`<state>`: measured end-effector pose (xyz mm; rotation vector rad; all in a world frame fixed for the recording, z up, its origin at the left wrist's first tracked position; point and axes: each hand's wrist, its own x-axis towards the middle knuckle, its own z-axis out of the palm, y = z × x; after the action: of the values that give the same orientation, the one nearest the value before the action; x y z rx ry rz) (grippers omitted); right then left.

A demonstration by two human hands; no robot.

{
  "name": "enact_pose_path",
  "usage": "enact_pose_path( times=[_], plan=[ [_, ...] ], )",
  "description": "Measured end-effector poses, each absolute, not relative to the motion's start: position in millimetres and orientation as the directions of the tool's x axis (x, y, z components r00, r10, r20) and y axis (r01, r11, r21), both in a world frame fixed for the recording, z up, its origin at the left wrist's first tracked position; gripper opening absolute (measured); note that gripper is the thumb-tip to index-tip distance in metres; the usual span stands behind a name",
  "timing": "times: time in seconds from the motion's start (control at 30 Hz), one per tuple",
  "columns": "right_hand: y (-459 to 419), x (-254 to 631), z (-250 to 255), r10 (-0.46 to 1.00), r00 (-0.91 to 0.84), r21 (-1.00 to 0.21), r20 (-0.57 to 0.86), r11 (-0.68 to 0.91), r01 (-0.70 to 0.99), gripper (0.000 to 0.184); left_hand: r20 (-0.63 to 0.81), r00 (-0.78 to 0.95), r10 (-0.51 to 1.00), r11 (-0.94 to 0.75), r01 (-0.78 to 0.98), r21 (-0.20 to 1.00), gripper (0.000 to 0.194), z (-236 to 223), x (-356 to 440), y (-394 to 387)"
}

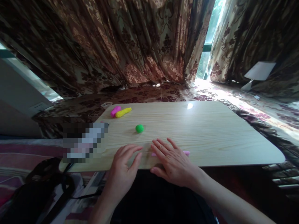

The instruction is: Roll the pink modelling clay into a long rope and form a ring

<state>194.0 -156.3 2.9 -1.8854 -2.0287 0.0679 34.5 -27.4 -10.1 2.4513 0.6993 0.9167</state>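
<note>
My right hand (169, 161) lies flat, fingers stretched out, over a light pink roll of modelling clay (187, 153) near the table's front edge. Both ends of the roll show; its middle is hidden under the hand. To the left, my left hand (126, 166) is held beside it with fingers and thumb apart and nothing between them. A green ball of clay (139, 128) rests on the table beyond the hands. Farther back on the left, a yellow clay roll (123, 112) touches a bright pink clay piece (115, 111).
The pale wooden table (210, 133) has rounded corners. At its left edge lies a blurred-out, pixelated object (88, 141). A white lamp (260, 71) stands at the right on a flower-patterned cloth. Patterned curtains (144, 40) hang behind. A dark strap or bag (44, 186) is at lower left.
</note>
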Motion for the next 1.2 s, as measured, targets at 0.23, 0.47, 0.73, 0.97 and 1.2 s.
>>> enact_pose_path(
  times=[0.23, 0.47, 0.73, 0.97, 1.2],
  plan=[
    [-160.0, 185.8, 1.5, 0.976, -0.044, -0.277, 0.211, 0.103, 0.955, 0.067, 0.495, 0.516, 0.699, -0.693, 0.319, 0.646, 0.02, 2.0, 21.0, -33.3],
    [-167.1, 181.9, 0.7, 0.97, -0.079, -0.246, 0.228, 0.136, 0.96, 0.067, 0.504, 0.472, 0.724, -0.676, 0.34, 0.653, 0.022, 9.1, 16.2, -33.8],
    [-142.9, 191.3, -0.9, 0.967, 0.011, -0.232, 0.254, 0.05, 0.971, 0.064, 0.492, 0.506, 0.709, -0.682, 0.314, 0.66, 0.021, 7.3, 23.5, -36.5],
    [-177.9, 175.5, 0.3, 0.969, -0.105, -0.251, 0.222, 0.161, 0.954, 0.069, 0.492, 0.496, 0.715, -0.681, 0.339, 0.649, 0.023, 9.3, 25.0, -34.5],
    [-142.9, 193.7, -3.8, 0.967, 0.015, -0.234, 0.256, 0.047, 0.971, 0.065, 0.497, 0.519, 0.696, -0.696, 0.319, 0.643, 0.022, 9.4, 26.4, -38.1]
  ],
)
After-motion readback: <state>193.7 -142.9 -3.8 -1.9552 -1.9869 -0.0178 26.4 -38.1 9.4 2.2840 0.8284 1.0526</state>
